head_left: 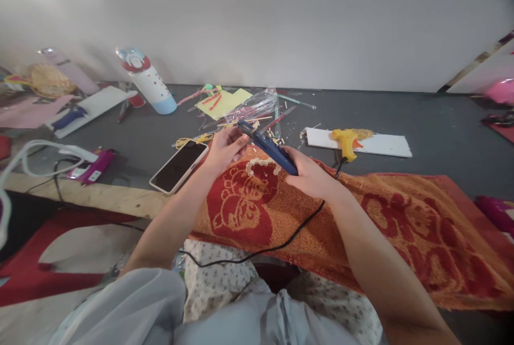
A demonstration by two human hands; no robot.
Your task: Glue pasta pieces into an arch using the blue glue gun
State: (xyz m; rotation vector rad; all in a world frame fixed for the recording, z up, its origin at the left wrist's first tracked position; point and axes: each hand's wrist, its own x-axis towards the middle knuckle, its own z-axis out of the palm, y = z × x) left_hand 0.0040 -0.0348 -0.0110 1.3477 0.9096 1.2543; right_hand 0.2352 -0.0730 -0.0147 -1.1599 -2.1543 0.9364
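Observation:
My right hand is wrapped round a long dark blue hand tool, whose exact kind I cannot make out. It slants up and leftward over the towel. At its far tip, my left hand has its fingers closed together; whatever they pinch is too small to name. Below the tool, a curved row of small cream pieces lies on the orange and red towel. Cream crumbs and short bits are scattered on the dark table just beyond my hands.
A phone lies left of my left forearm. A yellow glue gun rests on a white board; its black cord crosses the towel. Further back are yellow paper, clear plastic wrap and a spotted bottle. A purple power strip sits left.

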